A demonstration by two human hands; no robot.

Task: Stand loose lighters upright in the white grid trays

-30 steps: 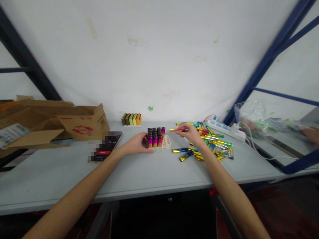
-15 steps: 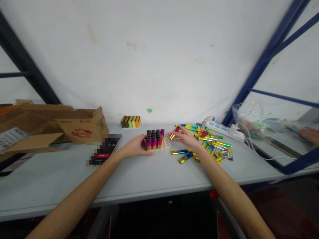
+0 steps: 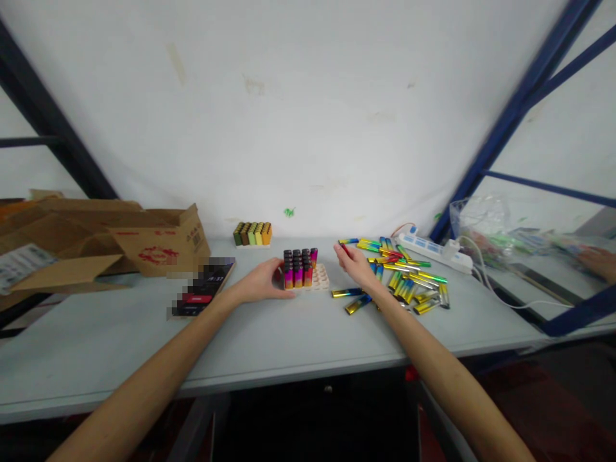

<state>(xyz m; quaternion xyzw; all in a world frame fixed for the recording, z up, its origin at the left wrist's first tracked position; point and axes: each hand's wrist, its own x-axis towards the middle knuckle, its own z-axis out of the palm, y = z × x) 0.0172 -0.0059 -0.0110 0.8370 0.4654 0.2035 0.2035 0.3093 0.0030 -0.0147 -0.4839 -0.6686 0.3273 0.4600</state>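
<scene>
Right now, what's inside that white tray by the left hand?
The tray holds upright pink-and-yellow lighters with black caps; its right slots are empty. The left hand hides its left edge.

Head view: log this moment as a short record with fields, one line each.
left hand: rests on the table against the left side of the tray, holds nothing
right hand: pinches a red and gold stick just right of the tray
tray: pale, with rows of pink and orange lighters standing upright at its left end; right sockets bare
loose pile: metallic sticks lying flat, right of the right hand
table: grey
behind: green-to-orange block of lighters
</scene>
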